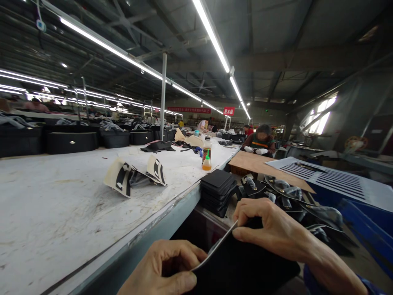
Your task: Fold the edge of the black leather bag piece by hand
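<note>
I hold a flat black leather piece point(242, 268) low in the view with both hands. My left hand point(162, 268) pinches its near left edge between thumb and fingers. My right hand point(270, 229) grips its upper edge, fingers curled over the top. Just beyond my hands stands a stack of black square pieces point(217, 190) beside the table's edge. To its right lies a heap of black leather parts with metal fittings point(288, 200).
A long white worktable point(61, 205) runs along the left, with cut paper patterns point(132, 176), a glue bottle point(206, 157) and black bags point(72, 141). A cardboard sheet point(260, 164) and blue crates point(365, 213) lie at right. A seated person in gloves point(260, 143) works farther back.
</note>
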Action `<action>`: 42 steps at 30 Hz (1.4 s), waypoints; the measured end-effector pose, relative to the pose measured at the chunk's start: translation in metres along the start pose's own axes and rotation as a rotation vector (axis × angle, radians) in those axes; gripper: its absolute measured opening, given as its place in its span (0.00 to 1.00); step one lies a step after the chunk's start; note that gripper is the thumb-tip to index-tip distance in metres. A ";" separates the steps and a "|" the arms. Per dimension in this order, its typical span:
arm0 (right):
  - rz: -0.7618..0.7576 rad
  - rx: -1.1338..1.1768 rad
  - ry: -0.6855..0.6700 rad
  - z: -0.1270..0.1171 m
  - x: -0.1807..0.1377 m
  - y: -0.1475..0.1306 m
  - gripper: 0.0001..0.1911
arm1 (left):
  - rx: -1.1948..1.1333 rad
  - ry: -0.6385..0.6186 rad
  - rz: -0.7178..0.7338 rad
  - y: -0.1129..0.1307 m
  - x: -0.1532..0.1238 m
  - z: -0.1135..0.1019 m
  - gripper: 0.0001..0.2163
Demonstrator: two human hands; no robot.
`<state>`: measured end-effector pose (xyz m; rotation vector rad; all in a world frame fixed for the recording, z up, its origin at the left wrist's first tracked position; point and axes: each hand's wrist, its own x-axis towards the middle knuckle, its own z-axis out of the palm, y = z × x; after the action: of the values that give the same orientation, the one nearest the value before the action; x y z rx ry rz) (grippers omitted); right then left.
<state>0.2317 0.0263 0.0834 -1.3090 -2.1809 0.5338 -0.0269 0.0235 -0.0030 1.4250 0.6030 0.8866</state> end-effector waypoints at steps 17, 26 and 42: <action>0.055 -0.045 0.020 0.001 -0.001 0.008 0.06 | 0.780 0.326 0.584 -0.033 0.017 0.027 0.09; 0.108 -0.003 -0.032 0.009 -0.004 0.000 0.04 | 0.942 0.372 0.719 -0.044 0.031 0.039 0.05; -0.322 -0.700 0.379 0.060 0.001 0.011 0.13 | 0.998 0.582 0.662 -0.075 0.046 0.033 0.10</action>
<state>0.2012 0.0287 0.0307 -1.1996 -2.2466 -0.6114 0.0374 0.0477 -0.0671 2.3512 1.1341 1.6894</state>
